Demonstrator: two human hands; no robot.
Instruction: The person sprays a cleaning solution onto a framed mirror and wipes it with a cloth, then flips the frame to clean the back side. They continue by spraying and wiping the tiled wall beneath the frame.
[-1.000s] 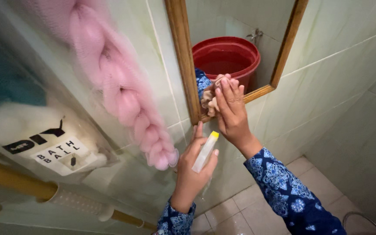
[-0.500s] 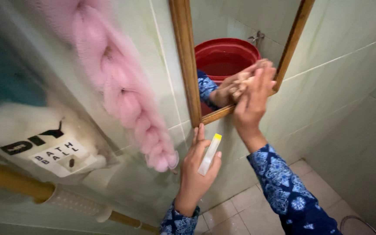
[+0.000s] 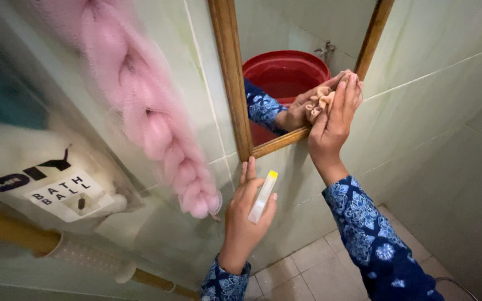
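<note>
While pale green wall tiles [image 3: 442, 100] fill most of the view, a wood-framed mirror [image 3: 231, 83] hangs on them at the upper middle, its glass showing a red bucket [image 3: 283, 75] and a small tap on the far wall. At the left, a clear plastic bag [image 3: 57, 184] holding a white bath ball hangs close to the camera, blurred, with a long pink mesh sponge [image 3: 152, 122] dangling just beside it, down the tiles left of the mirror. Below the bag a wooden pole [image 3: 23, 237] with a white sleeve runs across the lower left corner. Beige floor tiles [image 3: 308, 273] show at the bottom, between two blue patterned sleeves.

On the right, the right hand [image 3: 333, 125] lies flat with its fingers together, pressing a crumpled beige cloth [image 3: 320, 103] against the glass at the mirror's lower right corner, just by the frame. Lower and to the left, the left hand [image 3: 246, 214] rests against the tiles below the mirror, fingers half closed around a small clear spray bottle [image 3: 263, 196] with a yellow cap, the cap pointing up toward the frame. Both hands are apart from each other.
</note>
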